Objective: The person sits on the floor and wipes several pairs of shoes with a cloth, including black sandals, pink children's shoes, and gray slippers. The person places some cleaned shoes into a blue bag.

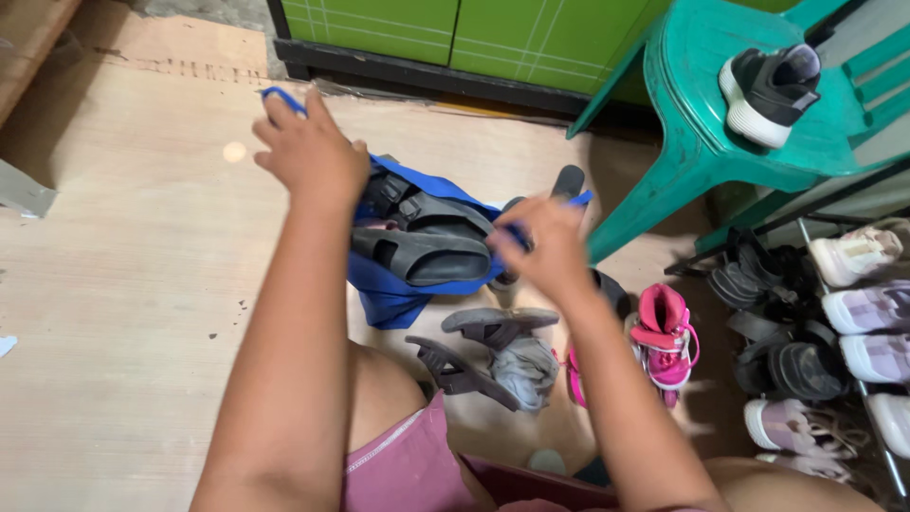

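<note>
My left hand point(308, 147) is raised over the floor, closed on one blue handle of a blue bag point(398, 289). My right hand point(545, 246) grips the bag's other blue handle at its right side. Between the hands the bag hangs open, and a pair of dark grey sandals point(422, 237) lies inside it. Just below the bag, on the floor, two more grey sandals point(483, 346) rest beside a grey cloth point(526, 370).
A pink and black child's shoe point(666, 332) stands right of my right arm. A green plastic chair point(730, 114) carries a black sneaker point(770, 90). A shoe rack point(815, 332) with several shoes fills the right edge. A green cabinet point(455, 33) stands behind.
</note>
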